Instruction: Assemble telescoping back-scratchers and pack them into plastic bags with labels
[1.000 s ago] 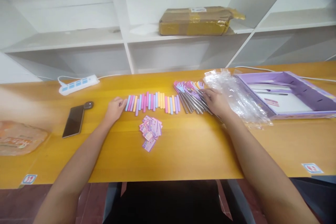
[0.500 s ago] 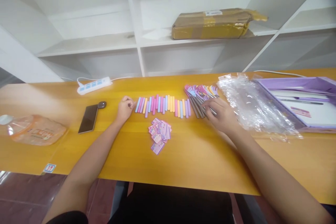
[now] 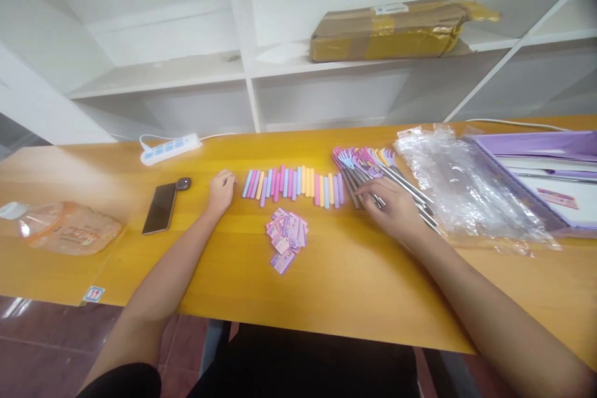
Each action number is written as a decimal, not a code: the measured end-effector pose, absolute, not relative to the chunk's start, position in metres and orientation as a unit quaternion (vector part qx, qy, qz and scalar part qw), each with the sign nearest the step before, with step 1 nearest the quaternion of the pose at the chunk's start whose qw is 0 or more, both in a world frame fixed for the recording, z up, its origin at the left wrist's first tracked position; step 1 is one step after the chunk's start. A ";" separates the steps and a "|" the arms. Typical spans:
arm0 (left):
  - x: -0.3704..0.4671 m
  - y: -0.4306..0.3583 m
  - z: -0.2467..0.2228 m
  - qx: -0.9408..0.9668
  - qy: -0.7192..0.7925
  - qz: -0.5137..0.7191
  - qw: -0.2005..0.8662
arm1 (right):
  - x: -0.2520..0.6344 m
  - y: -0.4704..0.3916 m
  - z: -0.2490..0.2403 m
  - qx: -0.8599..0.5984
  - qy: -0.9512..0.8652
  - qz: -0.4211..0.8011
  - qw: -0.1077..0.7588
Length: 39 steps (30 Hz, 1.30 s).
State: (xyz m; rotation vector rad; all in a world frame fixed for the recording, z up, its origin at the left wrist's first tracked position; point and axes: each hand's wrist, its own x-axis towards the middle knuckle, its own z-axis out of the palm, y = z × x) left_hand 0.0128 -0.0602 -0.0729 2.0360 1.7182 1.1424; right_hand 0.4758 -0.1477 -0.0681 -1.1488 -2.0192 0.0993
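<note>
On the wooden table point(image 3: 354, 286), the clear plastic bags point(image 3: 466, 180) lie beside the purple box point(image 3: 527, 189). Next come the metal-rod sticks with hand-shaped heads point(image 3: 359, 168); the right hand point(image 3: 387, 202) is over them, fingers bent and close together (a grip I cannot tell). The left hand point(image 3: 221, 191), fingers curled inward, rests near the row of coloured tubes point(image 3: 293, 183). Smallest, the printed cards point(image 3: 286, 236) are piled in front of the tubes.

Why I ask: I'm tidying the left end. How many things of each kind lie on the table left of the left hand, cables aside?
Power strip: 1
Flat dark device: 1
Small rounded dark object: 1
Plastic bottle: 1
Number sticker: 1
Total: 5
</note>
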 end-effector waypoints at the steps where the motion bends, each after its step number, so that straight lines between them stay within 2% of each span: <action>1: 0.013 -0.060 -0.072 0.698 0.591 0.387 0.121 | 0.476 -0.147 -0.069 -0.457 -0.796 0.036 0.394; 39: 0.022 -0.057 -0.079 0.736 0.590 0.301 0.141 | 0.464 -0.143 -0.072 -0.407 -0.833 0.074 0.366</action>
